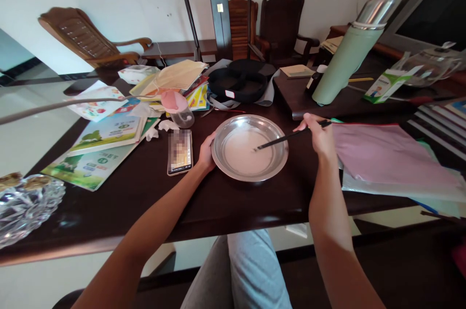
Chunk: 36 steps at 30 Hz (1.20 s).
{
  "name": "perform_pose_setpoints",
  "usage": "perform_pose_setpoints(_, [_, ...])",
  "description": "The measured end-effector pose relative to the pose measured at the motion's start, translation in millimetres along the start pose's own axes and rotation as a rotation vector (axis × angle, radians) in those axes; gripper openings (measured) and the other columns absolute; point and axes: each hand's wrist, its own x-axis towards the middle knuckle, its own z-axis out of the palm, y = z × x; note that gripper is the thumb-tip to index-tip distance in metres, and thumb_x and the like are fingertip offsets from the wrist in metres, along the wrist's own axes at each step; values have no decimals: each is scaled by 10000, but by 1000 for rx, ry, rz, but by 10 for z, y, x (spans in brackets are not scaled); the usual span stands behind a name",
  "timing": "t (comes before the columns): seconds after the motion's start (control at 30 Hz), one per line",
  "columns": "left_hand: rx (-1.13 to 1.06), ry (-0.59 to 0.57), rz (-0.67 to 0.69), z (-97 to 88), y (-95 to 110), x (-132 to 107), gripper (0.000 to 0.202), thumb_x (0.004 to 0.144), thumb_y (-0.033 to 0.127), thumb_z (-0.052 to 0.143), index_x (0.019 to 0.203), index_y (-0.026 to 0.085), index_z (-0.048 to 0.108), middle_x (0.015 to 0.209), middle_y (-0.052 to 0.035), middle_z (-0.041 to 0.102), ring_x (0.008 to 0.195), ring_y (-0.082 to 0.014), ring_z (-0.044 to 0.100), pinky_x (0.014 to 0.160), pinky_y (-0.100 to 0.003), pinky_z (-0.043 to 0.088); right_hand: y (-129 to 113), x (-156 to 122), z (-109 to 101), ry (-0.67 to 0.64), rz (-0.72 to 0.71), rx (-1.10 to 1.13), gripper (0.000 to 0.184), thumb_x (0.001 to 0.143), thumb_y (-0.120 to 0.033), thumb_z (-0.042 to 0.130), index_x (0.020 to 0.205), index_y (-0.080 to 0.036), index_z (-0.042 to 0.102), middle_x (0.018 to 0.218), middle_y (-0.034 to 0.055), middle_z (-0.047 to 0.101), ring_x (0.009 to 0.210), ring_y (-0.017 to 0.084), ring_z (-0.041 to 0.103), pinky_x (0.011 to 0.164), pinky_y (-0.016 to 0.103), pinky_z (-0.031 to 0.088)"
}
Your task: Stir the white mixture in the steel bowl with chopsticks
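Left grip (207, 154) — partly hidden by bowl (250, 176)

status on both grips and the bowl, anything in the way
Left grip holding bowl at left side. Right grip on chopsticks, tips at pale contents. Nothing blocking bowl; phone beside left grip.

Bowl (277, 166) at mid-counter (145, 207), between left grip (206, 154) and right grip (317, 135).
Chopsticks (287, 137) run from the right grip over the rim into the bowl; the left grip touches the opposite rim, with a phone (179, 151) just left of it and a lidded cup (178, 107) behind the phone; books (105, 154) lie farther left, a glass dish (32, 207) at the near left; an open case (238, 81) sits behind the bowl, chairs (218, 13) beyond; a folder (389, 154) lies right of the right grip, a flask (345, 61) behind it, left of a small box (388, 86).
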Motion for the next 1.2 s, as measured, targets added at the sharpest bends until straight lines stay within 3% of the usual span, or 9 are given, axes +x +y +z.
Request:
perform_pose_setpoints(0.2, [4,10,11,17,5,-8,259,699,413,822,718,199,680,747,-33,759,923,-290,750,823,-365,591,-94,-53,165,-340,-13,-10,491,810,-715,723,644,-253,740,707,29,777,764,238,745,821,374,563])
perform_pose_setpoints(0.3, [-2,11,23,24,5,-11,246,705,404,822,732,200,687,738,-27,755,924,-288,750,822,-363,591,-58,-24,146,-197,-43,-40,481,805,-710,732,652,-254,738,723,21,782,775,230,738,836,370,551])
perform_pose_setpoints(0.37, [-6,7,23,24,6,-13,229,705,389,812,737,199,687,733,-26,750,929,-289,751,824,-361,590,-10,3,62,-28,-30,-22,497,826,-698,721,600,-255,696,635,8,731,692,214,711,806,365,544])
perform_pose_setpoints(0.43, [-4,5,10,22,7,-14,226,707,388,803,722,202,677,734,-29,749,931,-290,752,824,-361,589,11,11,4,27,-12,13,541,834,-706,703,538,-257,641,548,4,663,599,207,668,742,367,541])
perform_pose_setpoints(0.63, [12,14,8,41,15,-27,274,724,444,814,721,201,687,749,-30,760,917,-291,752,808,-364,586,-96,-51,167,-325,-16,-19,494,799,-726,725,628,-263,734,688,27,756,754,237,730,829,381,564])
perform_pose_setpoints(0.83, [13,7,11,40,15,-24,250,734,425,805,740,199,697,740,-27,758,895,-284,751,803,-360,581,-13,-9,25,-12,-31,-22,503,831,-690,721,576,-258,692,603,9,713,663,220,699,808,386,549])
perform_pose_setpoints(0.93, [15,28,13,19,1,-7,253,729,421,809,749,197,694,735,-23,754,887,-283,752,809,-364,581,-28,-25,34,-128,-11,16,513,831,-686,722,549,-260,680,578,13,700,625,223,696,774,387,557])
perform_pose_setpoints(1.07, [17,26,25,11,-8,5,280,735,452,815,765,195,708,763,-31,766,892,-282,752,810,-369,586,-91,-49,165,-339,-25,-11,463,802,-695,744,643,-261,751,706,25,772,771,243,748,835,383,567])
perform_pose_setpoints(1.2, [-1,21,19,33,4,-8,218,730,394,798,758,191,721,782,-40,778,936,-294,751,807,-363,589,-48,-16,77,-73,-44,-40,492,807,-706,732,606,-258,713,656,16,748,708,226,720,824,383,554])
